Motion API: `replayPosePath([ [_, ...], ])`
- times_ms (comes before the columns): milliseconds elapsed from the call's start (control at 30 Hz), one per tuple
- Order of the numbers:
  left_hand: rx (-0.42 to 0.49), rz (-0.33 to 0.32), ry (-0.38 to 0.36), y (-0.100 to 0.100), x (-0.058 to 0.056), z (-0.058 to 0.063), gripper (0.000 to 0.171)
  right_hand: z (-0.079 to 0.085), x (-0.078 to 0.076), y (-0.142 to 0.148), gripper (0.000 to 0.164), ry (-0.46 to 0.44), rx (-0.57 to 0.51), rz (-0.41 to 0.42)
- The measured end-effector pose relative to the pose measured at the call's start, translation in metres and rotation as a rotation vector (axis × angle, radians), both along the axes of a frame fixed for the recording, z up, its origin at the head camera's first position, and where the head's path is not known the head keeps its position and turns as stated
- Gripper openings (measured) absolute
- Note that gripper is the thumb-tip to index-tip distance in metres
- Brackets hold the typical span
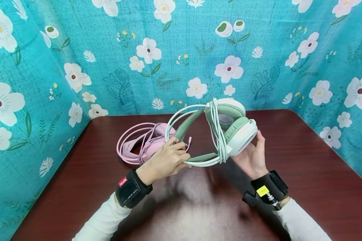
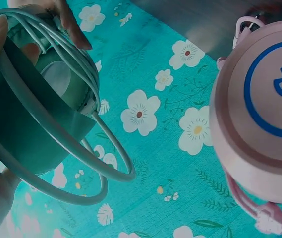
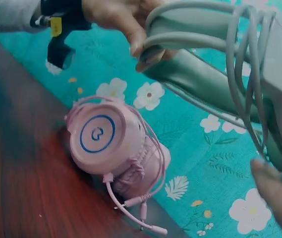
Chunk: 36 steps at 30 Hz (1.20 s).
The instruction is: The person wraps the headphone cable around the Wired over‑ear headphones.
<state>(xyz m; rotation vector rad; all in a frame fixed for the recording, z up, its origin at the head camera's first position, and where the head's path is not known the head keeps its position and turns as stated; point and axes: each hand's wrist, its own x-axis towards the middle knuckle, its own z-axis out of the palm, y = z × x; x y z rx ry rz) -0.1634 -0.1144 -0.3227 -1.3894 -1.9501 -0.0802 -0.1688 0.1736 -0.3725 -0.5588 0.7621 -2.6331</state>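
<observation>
A white and mint-green pair of headphones (image 1: 242,138) is held above the table, its ear cups to the right and its headband to the left. Its pale cable (image 1: 219,140) is wound in several loops near the cups. My left hand (image 1: 168,156) grips the headband, fingers and thumb around the band and its green strap. At the other end, my right hand (image 1: 253,156) holds the lower white ear cup from its outer side; some of its fingers are hidden behind the cup. The right thumb (image 3: 267,183) shows in the right wrist view.
Behind my left hand, a pink headset (image 1: 152,145) with a small microphone and coiled cable lies on the dark reddish-brown table (image 1: 304,147). Its ear cup (image 3: 97,134) bears a blue ring. A turquoise floral cloth (image 1: 181,77) stands around the table's back and sides.
</observation>
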Motion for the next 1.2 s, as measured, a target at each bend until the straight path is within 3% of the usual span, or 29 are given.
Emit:
replayPosePath([
  [100, -0.012, 0.010, 0.003, 0.000, 0.001, -0.001, 0.035, 0.003, 0.006, -0.001, 0.063, 0.048, 0.199, -0.103],
  [200, -0.034, 0.028, 0.000, 0.000, 0.002, -0.003, 0.033, 0.007, 0.010, 0.000, 0.066, 0.029, 0.318, -0.159],
  [300, -0.055, 0.045, 0.002, 0.001, 0.002, -0.004, 0.032, 0.012, 0.011, 0.004, 0.070, -0.003, 0.378, -0.152],
  [433, -0.082, 0.060, 0.009, 0.003, 0.002, -0.005, 0.030, 0.016, 0.010, 0.010, 0.069, -0.049, 0.406, -0.084],
  [567, -0.115, 0.071, 0.009, 0.007, 0.001, -0.009, 0.027, 0.019, 0.008, 0.013, 0.063, -0.118, 0.396, -0.044],
  [733, -0.165, 0.097, -0.014, 0.014, 0.002, -0.013, 0.022, 0.016, 0.010, 0.016, 0.050, -0.187, 0.323, -0.083],
  [1000, -0.188, 0.270, -0.136, 0.033, -0.002, -0.005, 0.021, 0.011, 0.004, 0.020, 0.050, -0.338, 0.142, -0.092],
  [1200, -0.173, 0.360, -0.263, 0.058, -0.011, -0.007, 0.029, 0.012, -0.003, 0.029, 0.052, -0.395, 0.162, -0.154],
])
